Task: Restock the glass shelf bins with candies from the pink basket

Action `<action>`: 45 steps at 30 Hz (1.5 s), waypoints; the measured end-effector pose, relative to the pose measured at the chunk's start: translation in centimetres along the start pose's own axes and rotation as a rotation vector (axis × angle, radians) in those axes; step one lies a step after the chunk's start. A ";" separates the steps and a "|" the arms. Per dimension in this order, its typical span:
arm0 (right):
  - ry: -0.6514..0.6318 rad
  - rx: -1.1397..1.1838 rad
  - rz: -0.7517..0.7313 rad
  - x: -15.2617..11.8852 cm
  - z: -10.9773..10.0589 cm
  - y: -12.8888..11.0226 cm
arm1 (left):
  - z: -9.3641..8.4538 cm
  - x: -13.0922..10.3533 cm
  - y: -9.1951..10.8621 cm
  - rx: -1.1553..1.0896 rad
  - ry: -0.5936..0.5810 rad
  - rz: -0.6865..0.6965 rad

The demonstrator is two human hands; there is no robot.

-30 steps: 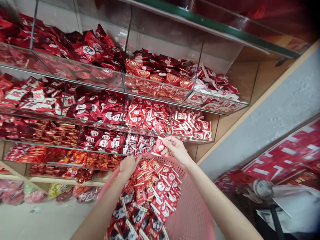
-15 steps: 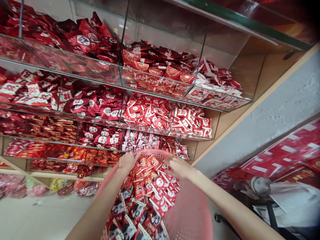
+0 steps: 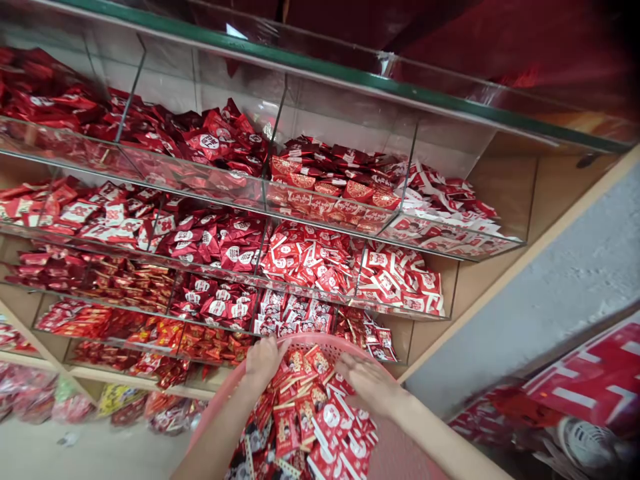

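A pink plastic basket with a perforated wall fills the bottom middle of the view, tilted towards the shelves. My left hand is closed over its far rim, left of centre. Inside lie many small candy packets, mostly red with white, some with gold or dark prints. My right hand lies over the packets near the basket's right far side, fingers stretched out and slightly spread. Its fingertips are close to the packets; whether they press on them I cannot tell.
Tiered shelves with clear bins full of red packets stand ahead. A green-edged glass shelf crosses above. Bagged goods line the floor at lower left. A grey wall and a white fan-like object are at right.
The view has tilted upward, so shelves, basket and hands all appear lower in the picture. My left hand keeps its hold on the rim; my right hand stays outstretched over the packets.
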State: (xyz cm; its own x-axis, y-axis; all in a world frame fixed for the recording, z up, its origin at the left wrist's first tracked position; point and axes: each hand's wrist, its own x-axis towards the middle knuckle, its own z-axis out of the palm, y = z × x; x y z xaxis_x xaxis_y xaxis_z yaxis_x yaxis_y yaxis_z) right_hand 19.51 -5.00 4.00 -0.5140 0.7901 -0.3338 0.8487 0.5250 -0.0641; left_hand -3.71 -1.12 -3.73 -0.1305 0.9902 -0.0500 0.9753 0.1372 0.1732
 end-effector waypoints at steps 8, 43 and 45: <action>0.588 0.258 -0.115 2.1 -7.6 -2.5 | 0.5 0.0 -0.2 -0.034 0.017 -0.003; 0.436 1.359 0.002 -0.9 -2.8 0.7 | -0.6 0.0 0.1 0.002 -0.026 0.024; 0.383 1.319 -0.002 -0.5 -1.5 0.8 | -0.8 -0.1 0.2 0.010 -0.033 0.015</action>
State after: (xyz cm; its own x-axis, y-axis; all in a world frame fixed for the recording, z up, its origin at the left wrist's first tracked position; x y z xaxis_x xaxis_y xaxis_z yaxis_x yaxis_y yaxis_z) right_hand 20.32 -4.50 5.56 -0.3348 0.9398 -0.0682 0.2251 0.0094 -0.9743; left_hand -3.62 -1.17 -2.94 -0.1103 0.9907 -0.0797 0.9788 0.1222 0.1642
